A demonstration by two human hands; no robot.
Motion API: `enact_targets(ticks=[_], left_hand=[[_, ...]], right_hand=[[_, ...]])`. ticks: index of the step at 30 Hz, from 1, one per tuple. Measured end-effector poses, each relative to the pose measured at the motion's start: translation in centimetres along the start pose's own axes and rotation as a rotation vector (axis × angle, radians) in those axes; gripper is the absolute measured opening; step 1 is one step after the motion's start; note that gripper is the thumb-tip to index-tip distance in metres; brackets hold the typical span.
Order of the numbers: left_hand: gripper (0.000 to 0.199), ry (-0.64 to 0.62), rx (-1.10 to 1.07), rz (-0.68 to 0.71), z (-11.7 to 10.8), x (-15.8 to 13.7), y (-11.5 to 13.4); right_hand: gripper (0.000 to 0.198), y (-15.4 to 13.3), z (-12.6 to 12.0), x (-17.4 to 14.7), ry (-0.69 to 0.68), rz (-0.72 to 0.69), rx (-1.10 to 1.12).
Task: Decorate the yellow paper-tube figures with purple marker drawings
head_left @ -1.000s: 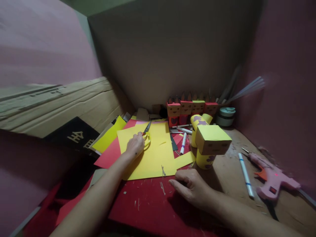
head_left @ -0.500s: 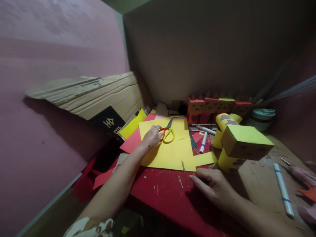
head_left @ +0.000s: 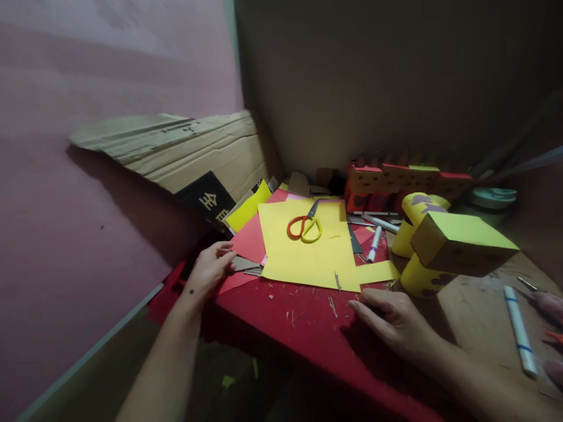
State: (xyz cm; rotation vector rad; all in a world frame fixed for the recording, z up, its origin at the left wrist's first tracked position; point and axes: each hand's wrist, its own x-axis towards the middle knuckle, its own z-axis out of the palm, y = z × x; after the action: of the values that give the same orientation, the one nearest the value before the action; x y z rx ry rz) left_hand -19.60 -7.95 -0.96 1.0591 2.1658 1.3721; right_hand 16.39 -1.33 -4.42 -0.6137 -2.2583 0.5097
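My left hand [head_left: 211, 271] is at the table's left edge, fingers curled at the end of a grey-brown piece of cardboard [head_left: 245, 264] and red paper [head_left: 248, 239]. What sits between the fingertips is hidden. Scissors [head_left: 305, 228] with one red and one yellow handle lie slightly apart on a yellow sheet [head_left: 308, 261], with no hand on them. My right hand [head_left: 389, 316] rests loosely curled on the red tablecloth [head_left: 303, 337], just below a yellow paper strip [head_left: 376, 272]. Nothing shows in its fingers.
A box-headed yellow figure [head_left: 466, 234] stands at right, with several red cardboard figures [head_left: 367, 181] behind. White markers [head_left: 520, 331] lie about. At the right edge, another person's fingers [head_left: 549, 305] are near an orange-handled, pointed tool. A large cardboard sheet [head_left: 202, 149] leans on the wall.
My left hand has left the scissors and moved left and toward me, to the cardboard and red paper. The scissors stay on the yellow sheet. My right hand keeps its place; the view has shifted.
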Motion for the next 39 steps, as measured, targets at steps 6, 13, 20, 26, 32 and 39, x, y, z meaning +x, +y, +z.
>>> enact_targets(ticks=[6, 13, 20, 26, 32, 39], left_hand=[[0.056, -0.28, -0.263, -0.017, 1.7, -0.6, 1.6], [0.059, -0.567, -0.247, 0.083, 2.0, 0.4, 3.5], [0.071, -0.693, -0.172, 0.274, 1.5, 3.2, 5.0], [0.069, -0.623, -0.003, 0.519, -1.1, 2.8, 3.2], [0.032, -0.497, 0.583, 0.587, -1.8, 1.9, -1.0], [0.045, -0.337, 0.626, 0.584, -3.7, 0.4, -1.3]], right_hand=[[0.032, -0.5, -0.3, -0.3, 0.004, -0.07, -0.079], [0.021, -3.7, 1.2, 1.6, -0.295, -0.169, -0.099], [0.038, -5.2, 6.1, 6.0, -0.404, -0.265, -0.106], [0.052, -2.8, 7.1, 10.0, -0.237, 0.011, -0.098], [0.056, -2.1, 6.6, 11.3, -0.234, 0.058, -0.057], [0.051, -3.7, 6.4, 10.9, -0.277, 0.138, 0.115]])
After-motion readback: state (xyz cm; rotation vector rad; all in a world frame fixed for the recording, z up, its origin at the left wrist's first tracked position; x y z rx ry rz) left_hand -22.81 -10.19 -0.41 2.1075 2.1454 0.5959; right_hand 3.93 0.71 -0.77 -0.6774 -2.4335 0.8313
